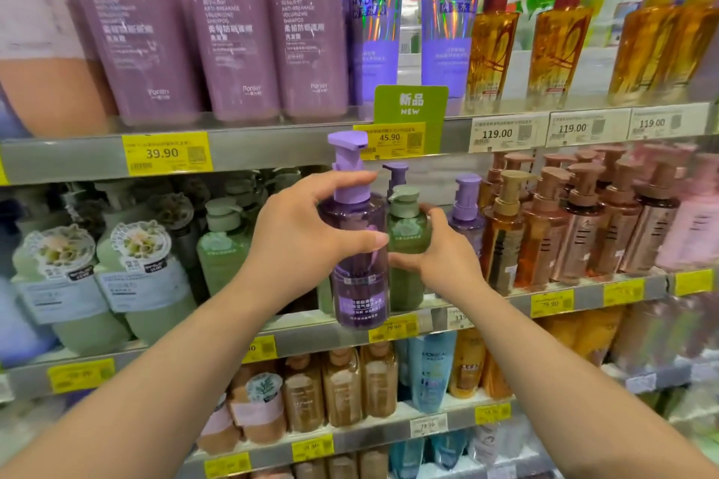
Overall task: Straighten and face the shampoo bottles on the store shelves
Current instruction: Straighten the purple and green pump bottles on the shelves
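Closest in: both bare forearms reach up toward the middle shelf. Left hand (307, 233) is wrapped round the shoulder of a purple pump bottle (360, 245), thumb across the front of the body, fingers curled over near the collar. The bottle is clear purple, label low on the front, its base seeming to hang just in front of the shelf edge (218, 346) rather than sitting back on it; can't be certain it's off the shelf. Likely held out front so its label can be turned to face the aisle.

Right hand (443, 253) is just behind and to the right, fingers partly closed round the lower side of a green pump bottle (406, 245) that stands on the shelf. Looks like a bracing grip, keeping the green one from tipping or nudging it aside to open a slot. Fingertips partly hidden behind the bottle, so how tight the hold is I can't tell.

Farther back: a second purple pump bottle (467, 206) stands right of the green one, then a row of amber and rose-gold pump bottles (576, 226). Left side, pale green bottles (148, 276) with floral collars. Upper shelf carries mauve refill pouches (229, 31) and a green NEW tag (410, 105).

Judgement: mid-step, purple bottle still to be seated and faced.
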The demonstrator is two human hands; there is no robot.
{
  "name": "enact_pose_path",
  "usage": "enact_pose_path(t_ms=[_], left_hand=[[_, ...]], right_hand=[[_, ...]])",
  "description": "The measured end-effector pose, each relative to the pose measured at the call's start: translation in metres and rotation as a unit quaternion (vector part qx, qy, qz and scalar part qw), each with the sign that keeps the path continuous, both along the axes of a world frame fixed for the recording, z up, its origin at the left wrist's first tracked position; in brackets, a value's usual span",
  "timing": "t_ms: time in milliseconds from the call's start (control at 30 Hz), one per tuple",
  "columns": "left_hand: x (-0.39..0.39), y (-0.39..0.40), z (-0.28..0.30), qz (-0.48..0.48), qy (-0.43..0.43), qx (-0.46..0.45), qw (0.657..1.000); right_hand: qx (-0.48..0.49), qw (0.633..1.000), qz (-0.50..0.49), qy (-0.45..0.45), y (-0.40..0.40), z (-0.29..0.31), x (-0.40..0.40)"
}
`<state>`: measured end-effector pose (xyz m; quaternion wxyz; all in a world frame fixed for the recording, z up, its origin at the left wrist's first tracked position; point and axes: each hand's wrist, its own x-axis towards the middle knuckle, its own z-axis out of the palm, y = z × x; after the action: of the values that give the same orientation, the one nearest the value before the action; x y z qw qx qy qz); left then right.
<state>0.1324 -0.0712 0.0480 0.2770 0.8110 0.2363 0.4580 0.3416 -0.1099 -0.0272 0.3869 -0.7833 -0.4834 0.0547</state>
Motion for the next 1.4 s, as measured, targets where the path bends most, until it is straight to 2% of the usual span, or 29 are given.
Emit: enact_pose_path(t_ms=[200, 367, 567, 800, 1100, 1400], left_hand=[[0.009, -0.007, -0.006, 0.013, -0.005, -0.010, 1.000], [0.016, -0.008, -0.012, 0.032, -0.015, -0.010, 0.999], [0.039, -0.009, -0.023, 0.047, -0.034, 0.006, 0.998], [0.087, -0.006, -0.048, 0.083, 0.014, 0.035, 0.996], [0.127, 0.006, -0.068, 0.127, 0.059, 0.054, 0.989], [0.142, 0.021, -0.078, 0.137, 0.107, 0.005, 0.985]], right_hand=[[0.105, 0.993, 0.028, 0.052, -0.012, -0.015, 0.002], [0.161, 0.985, 0.033, 0.049, -0.027, -0.028, 0.010], [0.276, 0.954, 0.035, 0.110, -0.063, -0.028, 0.030], [0.282, 0.944, 0.061, 0.163, -0.090, -0.009, 0.059], [0.293, 0.940, 0.057, 0.163, -0.108, -0.004, 0.082], [0.279, 0.942, 0.051, 0.179, -0.105, -0.007, 0.094]])
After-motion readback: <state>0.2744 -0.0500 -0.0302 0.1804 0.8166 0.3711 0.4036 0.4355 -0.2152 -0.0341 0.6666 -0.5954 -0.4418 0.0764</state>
